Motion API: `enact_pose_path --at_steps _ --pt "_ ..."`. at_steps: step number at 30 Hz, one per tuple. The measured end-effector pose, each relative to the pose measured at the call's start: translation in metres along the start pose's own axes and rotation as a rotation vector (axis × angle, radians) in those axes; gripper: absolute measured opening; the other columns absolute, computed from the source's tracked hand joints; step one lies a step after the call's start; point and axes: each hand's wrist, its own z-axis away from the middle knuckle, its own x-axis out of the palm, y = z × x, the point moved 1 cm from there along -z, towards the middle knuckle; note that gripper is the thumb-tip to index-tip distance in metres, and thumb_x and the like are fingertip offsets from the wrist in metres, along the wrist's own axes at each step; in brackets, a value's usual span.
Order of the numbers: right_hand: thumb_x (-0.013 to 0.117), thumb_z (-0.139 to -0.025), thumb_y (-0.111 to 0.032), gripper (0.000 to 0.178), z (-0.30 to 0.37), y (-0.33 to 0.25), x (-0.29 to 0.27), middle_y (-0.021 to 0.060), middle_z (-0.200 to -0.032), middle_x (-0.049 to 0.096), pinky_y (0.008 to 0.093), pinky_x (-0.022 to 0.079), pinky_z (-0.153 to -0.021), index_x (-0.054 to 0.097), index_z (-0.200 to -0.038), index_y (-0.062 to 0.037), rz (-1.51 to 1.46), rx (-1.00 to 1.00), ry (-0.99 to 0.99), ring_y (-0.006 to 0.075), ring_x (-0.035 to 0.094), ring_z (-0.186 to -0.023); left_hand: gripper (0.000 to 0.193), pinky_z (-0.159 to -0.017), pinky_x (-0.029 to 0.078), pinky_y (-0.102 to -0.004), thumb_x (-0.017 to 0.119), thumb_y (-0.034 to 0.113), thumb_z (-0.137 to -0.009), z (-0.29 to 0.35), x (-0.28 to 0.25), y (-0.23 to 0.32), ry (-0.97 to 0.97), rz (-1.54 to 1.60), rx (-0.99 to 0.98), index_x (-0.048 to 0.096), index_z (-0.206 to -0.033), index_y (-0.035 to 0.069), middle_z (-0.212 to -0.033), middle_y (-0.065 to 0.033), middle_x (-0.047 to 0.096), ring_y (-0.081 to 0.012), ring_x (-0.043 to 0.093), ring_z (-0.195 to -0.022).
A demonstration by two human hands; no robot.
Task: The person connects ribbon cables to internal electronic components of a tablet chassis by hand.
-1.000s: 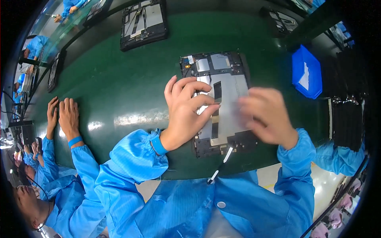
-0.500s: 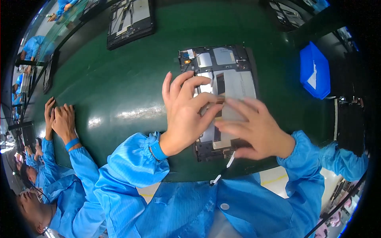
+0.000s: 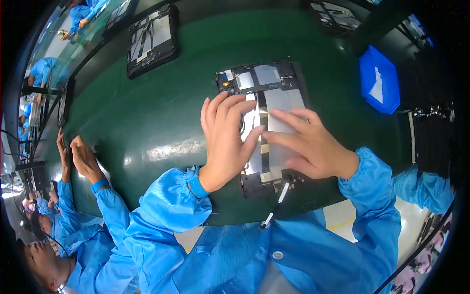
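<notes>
An opened tablet (image 3: 289, 98) lies on the green tabletop in front of me, showing silver panels in a black frame. Down its middle runs a dark flat ribbon cable (image 3: 265, 159) with yellowish patches. My left hand (image 3: 223, 142) rests over the tablet's left side, fingers apart and thumb tip close to the cable; it grips nothing. From the right, my right hand (image 3: 320, 149) lies over the silver panel with fingers stretched out, fingertips touching near the cable. Part of the tablet is hidden under both hands. A thin white piece (image 3: 284, 192) shows at its lower edge.
Another opened tablet (image 3: 154, 39) sits at the far left, and more dark devices (image 3: 335, 17) at the far right. A blue bin (image 3: 387, 83) with something white inside stands at right. A co-worker's hands (image 3: 88, 159) rest at the table's left.
My right hand was blurred by motion; its fingers now lie flatter and clearer on the panel. My left thumb has moved apart from the right fingers. The co-worker's hands have turned.
</notes>
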Motion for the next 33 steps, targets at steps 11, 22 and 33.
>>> enact_pose_path --at_steps 11,22,33 --pt "0.076 -0.073 -0.009 0.020 0.026 -0.042 0.012 0.0018 -0.103 0.064 0.0359 0.044 -0.087 0.068 -0.091 -0.0106 -0.038 -0.116 0.253 0.0209 0.059 -0.097 0.020 -0.109 0.025 -0.0517 0.076 0.012 -0.071 0.010 -0.014 0.005 0.040 0.072 0.423 0.071 -0.089 0.017 -0.101 0.0002 0.065 -0.0272 0.052 -0.114" --pt "0.076 -0.071 -0.004 0.023 0.026 -0.035 0.017 0.0034 -0.084 0.065 0.0338 0.044 -0.069 0.069 -0.092 -0.0080 -0.102 0.055 0.440 0.0210 0.060 -0.079 0.021 -0.107 0.024 -0.0428 0.074 0.019 -0.074 0.029 -0.020 0.030 0.084 0.003 0.808 0.075 -0.095 0.024 -0.091 0.0083 0.069 -0.0129 0.061 -0.096" --pt "0.073 -0.075 -0.010 0.015 0.026 -0.035 0.006 0.0022 -0.087 0.068 0.0333 0.041 -0.078 0.069 -0.090 -0.0107 -0.302 0.085 0.370 0.0189 0.063 -0.083 0.020 -0.096 0.042 -0.0297 0.062 0.012 -0.073 0.023 -0.022 0.037 0.047 -0.150 1.038 0.071 -0.091 0.010 -0.091 -0.0002 0.065 -0.0133 0.062 -0.086"
